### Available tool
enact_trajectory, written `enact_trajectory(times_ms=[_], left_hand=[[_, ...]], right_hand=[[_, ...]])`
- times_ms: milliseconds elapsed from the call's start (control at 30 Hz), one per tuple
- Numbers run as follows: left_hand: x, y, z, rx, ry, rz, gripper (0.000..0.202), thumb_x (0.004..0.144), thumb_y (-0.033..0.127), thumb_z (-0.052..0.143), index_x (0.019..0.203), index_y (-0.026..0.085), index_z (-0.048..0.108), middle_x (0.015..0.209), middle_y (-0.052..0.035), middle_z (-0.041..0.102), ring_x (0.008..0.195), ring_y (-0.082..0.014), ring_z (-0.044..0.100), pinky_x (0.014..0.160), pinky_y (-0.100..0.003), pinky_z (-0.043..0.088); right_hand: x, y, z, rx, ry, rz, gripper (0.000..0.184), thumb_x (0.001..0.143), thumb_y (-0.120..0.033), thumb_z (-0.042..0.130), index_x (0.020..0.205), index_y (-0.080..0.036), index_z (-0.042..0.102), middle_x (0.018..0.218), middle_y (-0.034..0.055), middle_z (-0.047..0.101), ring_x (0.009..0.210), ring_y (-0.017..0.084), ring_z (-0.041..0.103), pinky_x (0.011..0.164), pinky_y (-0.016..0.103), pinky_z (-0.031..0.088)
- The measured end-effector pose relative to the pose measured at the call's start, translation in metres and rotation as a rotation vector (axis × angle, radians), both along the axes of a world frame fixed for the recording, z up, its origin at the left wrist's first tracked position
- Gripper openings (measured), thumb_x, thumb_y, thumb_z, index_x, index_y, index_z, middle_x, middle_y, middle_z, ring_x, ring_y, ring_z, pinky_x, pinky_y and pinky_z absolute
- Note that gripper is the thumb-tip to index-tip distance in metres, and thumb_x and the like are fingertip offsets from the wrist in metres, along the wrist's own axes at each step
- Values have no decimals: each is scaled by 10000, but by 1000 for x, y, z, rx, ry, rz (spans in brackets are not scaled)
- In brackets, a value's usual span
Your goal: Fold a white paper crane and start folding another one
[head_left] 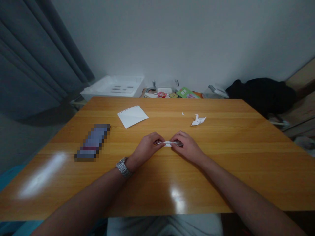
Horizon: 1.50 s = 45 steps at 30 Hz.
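Both my hands rest on the wooden table (221, 170) near its middle. My left hand (145, 148), with a metal watch (122, 167) on the wrist, pinches the left end of a narrow folded strip of white paper (168, 143). At the strip's right end, my right hand (187, 147) has its fingers closed and pressing on it. The strip lies flat on the table between the two hands.
A white notepad sheet (132, 116) lies beyond my left hand. A small folded white paper figure (198, 120) sits beyond my right hand, with a tiny scrap (182, 113) near it. A pixelated flat object (92, 142) lies to the left. Clutter and a white box (113, 86) stand behind the table.
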State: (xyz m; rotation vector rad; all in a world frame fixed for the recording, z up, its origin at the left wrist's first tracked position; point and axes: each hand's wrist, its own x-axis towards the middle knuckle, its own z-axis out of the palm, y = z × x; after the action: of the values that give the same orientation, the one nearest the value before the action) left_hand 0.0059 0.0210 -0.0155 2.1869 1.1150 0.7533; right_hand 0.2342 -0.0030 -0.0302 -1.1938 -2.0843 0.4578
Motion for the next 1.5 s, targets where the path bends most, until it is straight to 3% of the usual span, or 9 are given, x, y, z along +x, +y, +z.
enact_trajectory(times_ms=[300, 533, 833, 1500], left_hand=[[2, -2, 1, -6, -33, -56, 151, 915, 325, 678, 884, 182, 712, 888, -36, 684, 817, -166, 630, 730, -274, 487], [-1, 3, -5, -49, -95, 55, 261, 891, 434, 698, 893, 174, 716, 805, -18, 677, 714, -145, 597, 629, -245, 457], [3, 0, 4, -36, -147, 100, 172, 897, 340, 690, 917, 178, 746, 850, -24, 720, 747, -147, 619, 676, -256, 473], [2, 3, 7, -32, -184, 52, 108, 901, 262, 677, 887, 178, 743, 873, -24, 732, 807, -153, 657, 731, -263, 487]], right_hand=[[1, 1, -5, 16, 42, 65, 98, 956, -295, 655, 948, -230, 728, 938, 53, 672, 916, 215, 624, 815, 354, 487], [6, 2, 0, -23, 133, -39, 155, 956, -349, 649, 931, -227, 741, 913, 60, 674, 879, 214, 635, 767, 344, 504], [8, 1, 4, 16, 147, -44, 151, 953, -349, 654, 952, -229, 747, 912, 59, 673, 860, 210, 641, 758, 335, 507], [8, 0, 7, -30, 174, -32, 139, 934, -336, 677, 927, -212, 740, 901, 52, 683, 845, 197, 634, 739, 314, 486]])
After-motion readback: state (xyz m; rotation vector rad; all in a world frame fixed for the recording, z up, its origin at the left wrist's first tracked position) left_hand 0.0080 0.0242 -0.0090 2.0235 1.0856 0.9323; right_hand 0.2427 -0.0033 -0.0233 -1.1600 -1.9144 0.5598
